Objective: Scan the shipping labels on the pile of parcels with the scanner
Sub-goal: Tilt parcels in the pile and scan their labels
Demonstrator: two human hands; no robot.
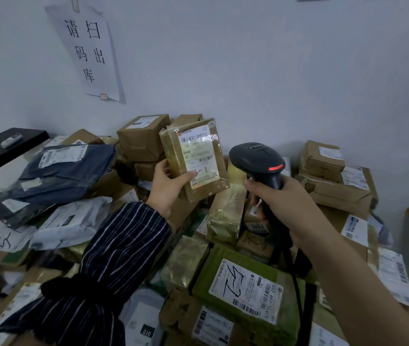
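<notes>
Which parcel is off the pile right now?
The small brown taped box that the left hand holds upright, label toward the camera, beside the scanner. Every other parcel lies in the pile.

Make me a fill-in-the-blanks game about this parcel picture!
1. The left hand holds up a small taped parcel whose white ____ faces us.
2. The right hand grips a black ____ with a red light.
3. The paper sign hangs on the ____.
Missing words: label, scanner, wall.
</notes>
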